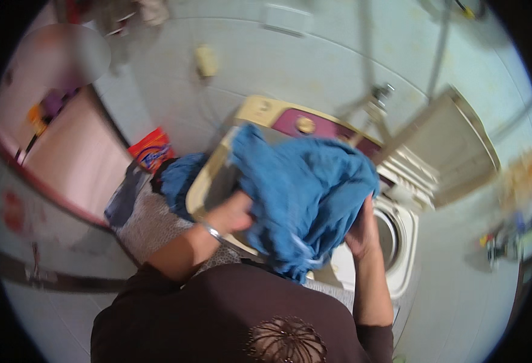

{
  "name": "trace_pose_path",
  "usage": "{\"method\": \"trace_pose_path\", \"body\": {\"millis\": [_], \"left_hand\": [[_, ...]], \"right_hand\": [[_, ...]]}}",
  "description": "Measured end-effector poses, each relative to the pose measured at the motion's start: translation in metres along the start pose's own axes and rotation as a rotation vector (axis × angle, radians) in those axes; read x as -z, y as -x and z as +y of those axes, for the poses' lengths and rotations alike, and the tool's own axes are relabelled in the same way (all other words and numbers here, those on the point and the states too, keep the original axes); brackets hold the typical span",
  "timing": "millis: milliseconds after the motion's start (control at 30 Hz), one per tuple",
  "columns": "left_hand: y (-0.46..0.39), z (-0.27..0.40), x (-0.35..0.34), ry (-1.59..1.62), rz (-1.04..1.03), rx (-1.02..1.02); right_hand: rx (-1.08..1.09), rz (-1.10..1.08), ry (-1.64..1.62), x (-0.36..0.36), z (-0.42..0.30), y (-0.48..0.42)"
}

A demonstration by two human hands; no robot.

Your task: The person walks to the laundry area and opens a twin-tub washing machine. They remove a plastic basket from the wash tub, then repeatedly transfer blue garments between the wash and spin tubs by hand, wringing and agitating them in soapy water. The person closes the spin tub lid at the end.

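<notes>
A bundled blue cloth garment (302, 195) with a white stripe is held up in front of me, over a twin-tub washing machine (199, 186). My left hand (236, 213), blurred and with a silver bangle at the wrist, grips its left side; some fingers are hidden. On the right side, my right hand (363, 231) holds the cloth with the fingers partly behind it. Much of the wash tub lies hidden under the garment. To the right, the round spin tub opening (389, 238) is partly visible, and its hinged lid (456, 145) stands raised.
Behind the tubs runs a purple control panel with a knob (305, 125). A tap (381, 93) juts from the tiled wall. Left of the machine are a red printed packet (152, 147), dark blue clothes (182, 179) and a grey cloth (125, 199). A pink-edged partition (57, 190) stands farther left.
</notes>
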State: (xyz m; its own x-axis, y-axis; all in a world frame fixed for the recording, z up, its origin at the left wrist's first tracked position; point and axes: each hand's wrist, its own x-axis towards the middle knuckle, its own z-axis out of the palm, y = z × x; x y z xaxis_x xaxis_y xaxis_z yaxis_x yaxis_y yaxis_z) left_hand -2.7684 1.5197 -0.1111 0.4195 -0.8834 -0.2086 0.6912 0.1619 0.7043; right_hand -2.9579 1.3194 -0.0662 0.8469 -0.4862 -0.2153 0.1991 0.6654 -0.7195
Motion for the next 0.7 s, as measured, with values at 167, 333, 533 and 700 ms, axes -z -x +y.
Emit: {"method": "trace_pose_path", "body": {"millis": [167, 333, 533, 700], "left_hand": [[0.03, -0.025, -0.004, -0.309, -0.071, -0.151], [0.068, 0.055, 0.015, -1.006, 0.184, -0.843], [0.113, 0.174, 0.057, -1.957, 0.685, -1.424], [0.081, 0.217, 0.179, -2.001, 0.519, -1.322]], "right_hand": [[-0.188, -0.223, 0.205, -0.067, 0.053, -0.012], [0.005, -0.395, 0.399, -0.167, 0.042, -0.022], [0.303, -0.725, 0.276, -0.283, 0.049, -0.064], [0.44, -0.765, 0.595, -0.313, 0.097, -0.135]]}}
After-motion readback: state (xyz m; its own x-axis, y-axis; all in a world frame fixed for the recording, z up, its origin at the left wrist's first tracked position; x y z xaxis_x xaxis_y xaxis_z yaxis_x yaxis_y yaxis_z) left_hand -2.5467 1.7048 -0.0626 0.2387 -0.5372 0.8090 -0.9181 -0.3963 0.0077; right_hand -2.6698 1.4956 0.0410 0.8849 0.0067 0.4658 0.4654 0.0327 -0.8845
